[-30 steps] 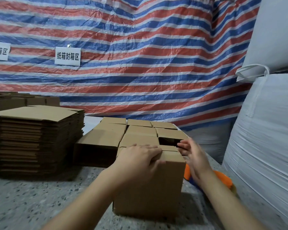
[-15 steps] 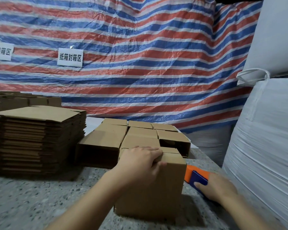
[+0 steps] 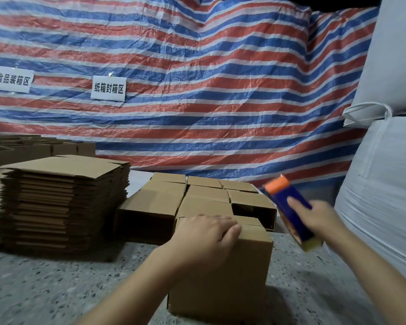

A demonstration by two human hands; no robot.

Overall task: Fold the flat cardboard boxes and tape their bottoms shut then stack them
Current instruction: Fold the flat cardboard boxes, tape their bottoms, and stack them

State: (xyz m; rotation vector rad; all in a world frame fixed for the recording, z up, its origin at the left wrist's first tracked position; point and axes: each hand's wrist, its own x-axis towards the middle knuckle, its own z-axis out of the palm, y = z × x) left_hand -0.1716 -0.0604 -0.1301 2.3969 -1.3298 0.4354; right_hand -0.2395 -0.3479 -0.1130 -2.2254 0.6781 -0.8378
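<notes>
- Box [image 3: 223, 273] stands on the table [image 3: 45, 289] right in front of the person, its flaps folded down on top.
- Left hand [image 3: 204, 238] lies on the top at the box's 10 o'clock corner. Fingers are together and only lightly bent, pressing the flaps flat rather than gripping.
- Right hand [image 3: 319, 219] is in the air at 3 o'clock of the box, fingers wrapped round a tape gun [image 3: 291, 212], orange end up, tilted. It is blurred and not touching the box.
- No tape visible on the seam; judged step: bring the gun in and tape.
- Folded boxes [image 3: 197, 198] sit in rows at 12 o'clock, just behind. One at 1 o'clock lies with its open side facing us.
- Flat stack [image 3: 61, 202] sits at 9 to 10 o'clock, apart from the box.
- White sacks [image 3: 382, 195] stand close at 3 o'clock.
- Risks, my read:
  - Left hand covers part of the seam. If it lifts early, the flaps could spring up and the tape would land crooked or bridge a gap.
  - If it stays, the gun's path crosses the fingers; blade end near fingertips.
  - Gun comes in tilted. A poor start on the far edge means the tape won't wrap over the side and the bottom peels under load.
  - Pull toward 6 o'clock could drag the empty box; only the left hand holds it.
  - Little elbow room by the sacks for the swing.
</notes>
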